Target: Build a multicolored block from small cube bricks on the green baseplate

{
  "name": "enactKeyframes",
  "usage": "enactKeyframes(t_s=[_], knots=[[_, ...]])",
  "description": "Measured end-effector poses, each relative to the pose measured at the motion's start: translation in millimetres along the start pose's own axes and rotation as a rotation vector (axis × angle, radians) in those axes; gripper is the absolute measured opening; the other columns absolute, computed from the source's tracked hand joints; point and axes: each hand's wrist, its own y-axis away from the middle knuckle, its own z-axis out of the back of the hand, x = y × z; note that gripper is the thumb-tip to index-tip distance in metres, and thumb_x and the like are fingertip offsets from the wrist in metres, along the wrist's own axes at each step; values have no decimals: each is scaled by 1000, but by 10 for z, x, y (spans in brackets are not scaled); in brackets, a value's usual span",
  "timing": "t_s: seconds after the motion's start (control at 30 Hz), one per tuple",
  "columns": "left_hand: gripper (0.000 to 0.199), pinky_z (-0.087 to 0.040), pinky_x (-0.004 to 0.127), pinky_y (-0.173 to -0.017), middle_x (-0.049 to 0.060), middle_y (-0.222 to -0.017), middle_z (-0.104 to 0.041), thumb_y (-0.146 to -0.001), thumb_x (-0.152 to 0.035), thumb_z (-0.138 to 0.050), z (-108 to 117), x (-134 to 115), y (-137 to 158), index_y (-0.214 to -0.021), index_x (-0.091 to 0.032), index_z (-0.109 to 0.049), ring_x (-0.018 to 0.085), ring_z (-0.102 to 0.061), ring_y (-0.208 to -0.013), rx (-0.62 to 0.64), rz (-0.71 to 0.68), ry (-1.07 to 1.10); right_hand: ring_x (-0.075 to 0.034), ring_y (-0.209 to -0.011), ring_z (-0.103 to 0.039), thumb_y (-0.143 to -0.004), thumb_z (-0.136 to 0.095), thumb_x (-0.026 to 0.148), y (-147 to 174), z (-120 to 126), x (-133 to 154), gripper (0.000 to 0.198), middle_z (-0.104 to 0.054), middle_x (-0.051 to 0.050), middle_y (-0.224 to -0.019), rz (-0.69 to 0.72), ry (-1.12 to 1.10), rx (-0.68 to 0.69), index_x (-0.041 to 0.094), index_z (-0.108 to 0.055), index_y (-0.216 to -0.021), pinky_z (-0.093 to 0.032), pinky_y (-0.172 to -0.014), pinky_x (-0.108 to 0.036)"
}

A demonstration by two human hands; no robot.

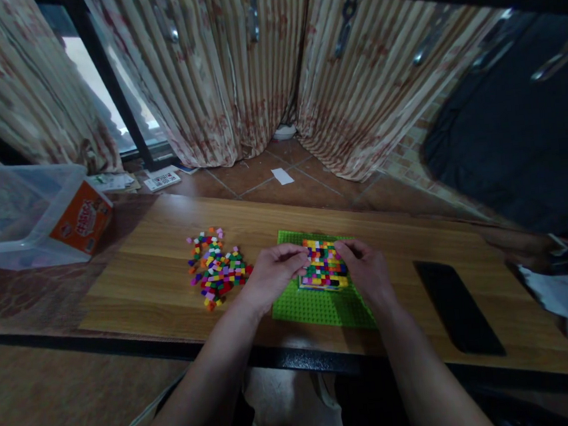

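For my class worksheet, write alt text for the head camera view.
A person's left hand and right hand flank assembled colourful bricks on a green baseplate; loose bricks lie to the left on the wooden table.

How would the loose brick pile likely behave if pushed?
The pile would probably scatter rather than move as one, since its bricks lie loose. Each looks small, so likely light. Their boxy shapes suggest sliding more than rolling on the flat table.

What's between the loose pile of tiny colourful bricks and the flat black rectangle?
The head view shows a green studded plastic baseplate bearing a multicoloured brick block, with the left hand and right hand at its sides.
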Motion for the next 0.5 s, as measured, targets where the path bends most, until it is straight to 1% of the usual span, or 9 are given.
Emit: enactKeyframes(t_s=[0.1,0.2,0.27,0.33,0.4,0.43,0.5], knots=[[17,-41,24,-62,1,-68,-67,-69,-27,-77,-3,6,6,-78,-13,-72,10,-55,-61,3,5,1,-17,-67,-61,-71,-68,54,-17,3,-4,38,-70,-3,-71,-13,-21,16,16,-72,-77,-48,-65,-30],[16,-41,25,-63,2,-69,-67,-69,-27,-76,18,-4,14,-78,-13,-72,10,-55,-62,-2,-4,3,-17,-66,-61,-68,-70,55,-28,0,1,39,-70,-3,-70,-23,-32,16,17,-73,-75,-48,-64,-30],[19,-42,25,-65,2,-70,-67,-69,-29,-78,71,-36,13,-79,-14,-73,10,-56,-63,-14,-21,-3,-18,-66,-62,-67,-71,57,-26,0,-1,41,-71,-4,-70,-29,-46,15,17,-73,-74,-49,-64,-31],[23,-44,26,-66,2,-72,-68,-67,-32,-79,183,-91,-3,-80,-14,-73,11,-57,-64,-58,-50,-19,-20,-68,-63,-66,-71,58,-13,10,-8,42,-72,-5,-72,-39,-60,17,17,-74,-75,-50,-65,-33],[24,-46,26,-69,2,-74,-69,-66,-33,-79,364,-156,-34,-80,-15,-73,12,-59,-67,-165,-102,-43,-22,-71,-65,-67,-71,58,7,32,-14,41,-73,-5,-74,-49,-48,15,19,-74,-77,-51,-66,-33],[23,-47,26,-69,1,-75,-69,-66,-33,-78,479,-187,-52,-80,-16,-73,12,-59,-68,-240,-137,-63,-22,-73,-66,-71,-68,58,17,47,-14,39,-74,-5,-77,-48,-42,24,20,-75,-78,-51,-67,-34],[21,-47,25,-70,0,-74,-68,-65,-31,-76,731,-234,-80,-78,-16,-72,13,-60,-70,-424,-216,-135,-23,-76,-66,-76,-65,58,34,80,-7,38,-74,-6,-78,-35,-15,-8,22,-75,-79,-51,-67,-34]])
